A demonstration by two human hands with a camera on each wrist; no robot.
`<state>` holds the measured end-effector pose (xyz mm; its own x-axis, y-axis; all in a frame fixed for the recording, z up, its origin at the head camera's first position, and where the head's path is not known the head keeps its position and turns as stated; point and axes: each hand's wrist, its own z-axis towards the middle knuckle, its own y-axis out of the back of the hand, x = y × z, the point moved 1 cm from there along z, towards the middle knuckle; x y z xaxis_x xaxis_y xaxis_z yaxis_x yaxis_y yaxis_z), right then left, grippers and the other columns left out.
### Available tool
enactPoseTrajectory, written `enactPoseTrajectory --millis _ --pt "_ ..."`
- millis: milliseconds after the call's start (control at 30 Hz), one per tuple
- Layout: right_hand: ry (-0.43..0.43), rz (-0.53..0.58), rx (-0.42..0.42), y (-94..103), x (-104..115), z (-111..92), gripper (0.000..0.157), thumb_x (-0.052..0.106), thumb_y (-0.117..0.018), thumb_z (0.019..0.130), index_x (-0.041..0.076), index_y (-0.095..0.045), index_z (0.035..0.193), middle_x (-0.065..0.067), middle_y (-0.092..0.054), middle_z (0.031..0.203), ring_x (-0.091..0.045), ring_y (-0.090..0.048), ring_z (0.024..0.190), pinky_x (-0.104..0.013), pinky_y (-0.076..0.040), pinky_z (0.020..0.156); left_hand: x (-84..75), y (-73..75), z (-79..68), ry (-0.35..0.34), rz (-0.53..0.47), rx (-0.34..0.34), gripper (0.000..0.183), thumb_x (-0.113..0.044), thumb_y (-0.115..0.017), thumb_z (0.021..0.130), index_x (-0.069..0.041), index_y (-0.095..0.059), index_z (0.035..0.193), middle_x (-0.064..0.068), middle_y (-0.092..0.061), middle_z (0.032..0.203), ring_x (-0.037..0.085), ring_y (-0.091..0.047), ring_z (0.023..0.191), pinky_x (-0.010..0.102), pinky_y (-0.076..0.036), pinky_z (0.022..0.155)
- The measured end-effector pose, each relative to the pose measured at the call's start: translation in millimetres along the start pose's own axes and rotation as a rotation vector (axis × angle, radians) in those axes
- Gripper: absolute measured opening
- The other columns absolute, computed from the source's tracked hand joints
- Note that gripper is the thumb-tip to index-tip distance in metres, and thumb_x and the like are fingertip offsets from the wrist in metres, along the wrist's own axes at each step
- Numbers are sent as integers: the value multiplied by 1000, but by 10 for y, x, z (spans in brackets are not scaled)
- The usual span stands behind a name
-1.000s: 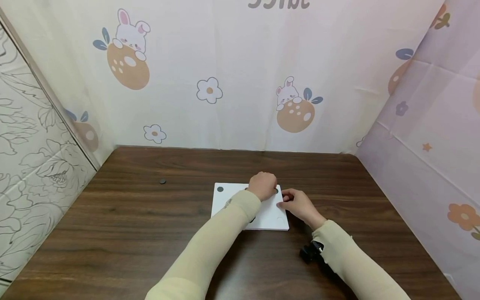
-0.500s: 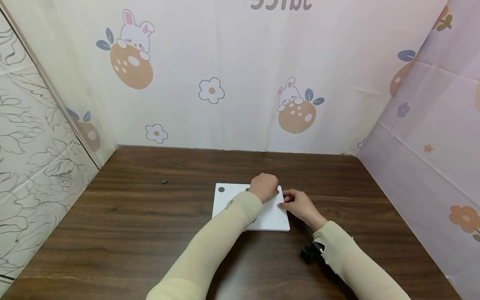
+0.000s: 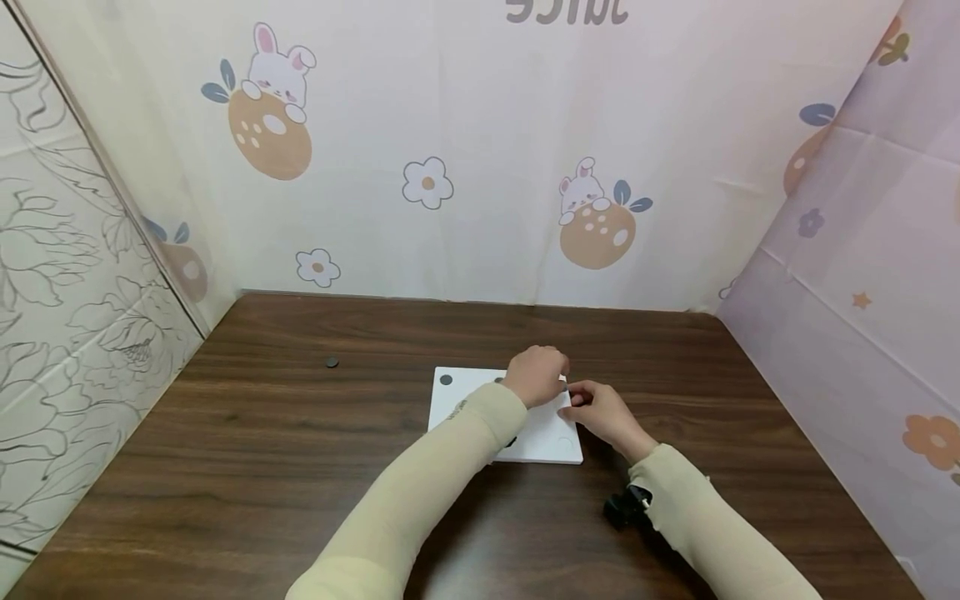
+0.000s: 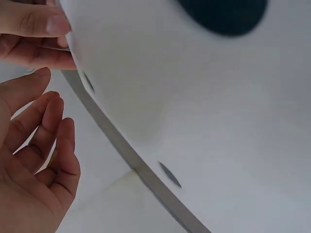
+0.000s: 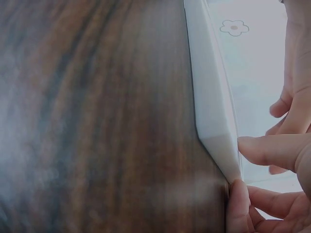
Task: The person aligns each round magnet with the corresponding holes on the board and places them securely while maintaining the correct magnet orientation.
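Observation:
A flat white board [image 3: 551, 433] with dark round discs set in its face lies on the table. One dark disc [image 3: 446, 380] shows at its far left corner, and another [image 4: 228, 12] looms large in the left wrist view. My left hand [image 3: 536, 377] is over the board's far right corner. In the left wrist view its fingers are loosely bent with nothing between them. My right hand [image 3: 606, 414] pinches the board's right edge, thumb on the top face and fingertips against the side, as the right wrist view shows. My left forearm hides the board's middle.
A loose dark disc [image 3: 332, 362] lies on the wooden table [image 3: 247, 450], left of the board. A patterned curtain [image 3: 480, 233] stands behind the table's far edge. Beneath my right sleeve a small black device [image 3: 626, 507] is close over the tabletop.
My left hand has shifted slightly right and its fingers have lifted at the far right corner. The right hand keeps its grip on the board's edge. The head view has turned slightly.

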<state>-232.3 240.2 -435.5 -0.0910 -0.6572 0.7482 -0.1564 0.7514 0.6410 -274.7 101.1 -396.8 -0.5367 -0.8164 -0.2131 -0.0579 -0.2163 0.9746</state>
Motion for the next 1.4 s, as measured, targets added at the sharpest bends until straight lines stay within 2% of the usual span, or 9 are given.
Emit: enactPoseTrajectory --millis 167,367,667,900,1067,1400 --pt "-9 -6 -4 0 3 -2 48 20 -70 81 0 -53 120 -9 -54 96 -20 -48 82 -27 -42 66 53 73 -54 -12 -44 11 23 -30 -64 86 -18 -67 106 -5 -64 103 10 -60 90 22 -50 68" --pt "-18 -18 -20 -8 27 -1 45 18 -70 80 -1 -55 118 -9 -54 95 -20 -48 82 -27 -42 66 234 125 -134 0 -84 10 26 -31 -63 87 -16 -67 107 -3 -63 101 11 -59 90 23 -49 71" --pt "-48 -35 -29 -1 75 -19 47 20 -70 80 1 -54 120 -10 -55 97 -21 -49 84 -27 -42 68 581 214 -287 44 -162 -61 28 -32 -62 87 -14 -66 109 -2 -61 97 8 -58 84 22 -48 70" --pt "-44 -40 -28 -1 75 -28 47 20 -70 81 0 -54 120 -10 -54 97 -21 -48 83 -28 -41 69 782 305 -422 70 -235 -95 32 -32 -62 87 -12 -64 112 -2 -60 99 10 -58 90 26 -49 76" --pt "-37 -42 -31 -4 62 -27 47 19 -70 80 0 -54 120 -10 -54 96 -21 -47 83 -27 -41 68 928 364 -528 80 -283 -116 32 -31 -62 87 -13 -63 113 -2 -59 99 10 -57 89 28 -48 76" --pt "-41 -47 -31 -10 53 -16 48 20 -71 80 1 -54 120 -10 -54 97 -21 -48 84 -27 -41 69 1282 427 -802 136 -314 -185 33 -31 -63 86 -13 -62 114 1 -60 105 14 -59 98 31 -50 79"
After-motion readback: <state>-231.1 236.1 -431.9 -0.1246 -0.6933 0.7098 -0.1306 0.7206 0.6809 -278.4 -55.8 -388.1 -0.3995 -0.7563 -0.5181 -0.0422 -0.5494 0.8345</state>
